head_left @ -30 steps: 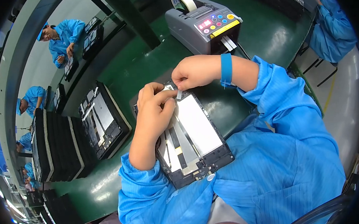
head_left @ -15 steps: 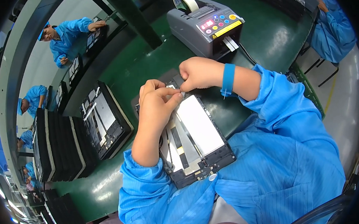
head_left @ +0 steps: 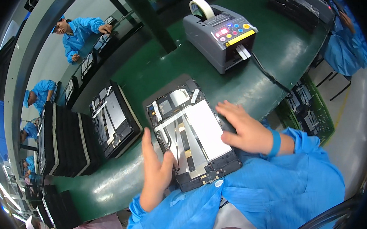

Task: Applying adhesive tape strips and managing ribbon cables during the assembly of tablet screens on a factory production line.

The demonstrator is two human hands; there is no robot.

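Item 1: opened tablet chassis, back cover off, lying flat on the green bench top directly in front of you. It shows a white rectangular panel on its right half, grey strips and flat cables down the middle, and a dark circuit strip along the near edge.

Item 2: your left hand. It is open, fingers straight and together, set edge-on against the left side of the chassis, with the thumb resting on the near left part of the inner face. It grips nothing.

Item 3: your right hand. It is open, fingers spread, lying palm-down on the right edge of the chassis and overlapping the white panel. It clamps nothing. There is a blue band on the wrist. Your two hands are apart, one on each flank of the chassis.

Item 4: grey tape dispenser machine, beyond the chassis, well apart from it. A roll of pale tape sits on top, coloured buttons are on the sloped face, and a cable trails off to the right.

Item 5: a second opened chassis, just left of yours, resting on a dark tray.

Item 6: stacked dark trays, further left.

Item 7: other workers in blue coats, at the far bench.
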